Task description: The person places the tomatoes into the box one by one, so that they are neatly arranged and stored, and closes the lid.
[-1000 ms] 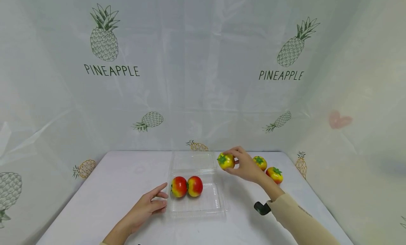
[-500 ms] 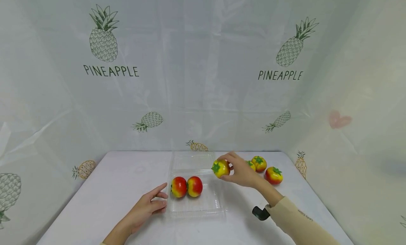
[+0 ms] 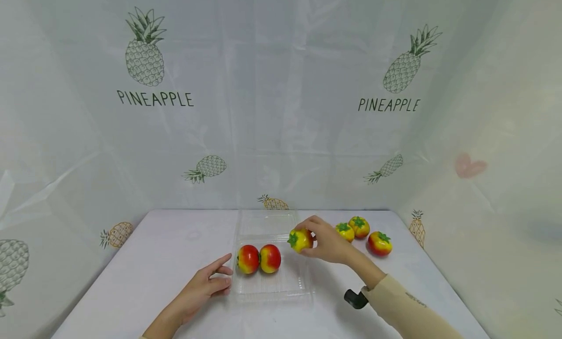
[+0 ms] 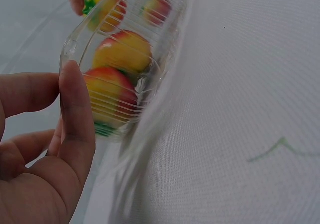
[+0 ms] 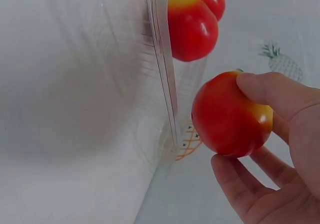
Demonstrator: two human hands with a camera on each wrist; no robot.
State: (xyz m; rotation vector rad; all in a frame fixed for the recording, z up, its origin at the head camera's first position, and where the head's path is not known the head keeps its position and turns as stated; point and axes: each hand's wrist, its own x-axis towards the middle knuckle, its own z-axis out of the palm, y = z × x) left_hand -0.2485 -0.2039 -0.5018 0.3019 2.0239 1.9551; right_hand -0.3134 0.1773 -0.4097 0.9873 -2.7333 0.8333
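My right hand grips a yellow-and-red persimmon between thumb and fingers, its green leafy cap turned left. The persimmon is over the back right part of a clear plastic clamshell box. In the right wrist view this persimmon shows its red underside, just beyond the box's side. Two persimmons, one at the left wall and another beside it, lie on their sides in the box. My left hand is at the box's left side, its fingertips touching the rim in the left wrist view.
Three more persimmons stand on the white table at the back right: a near one, a far one and one behind my right hand. The box's lid lies folded back. A pineapple-print curtain surrounds the table.
My right hand has carried the persimmon left and toward me, from beside the lid to over the box. One persimmon behind that hand has come into view. The left hand has stayed put.
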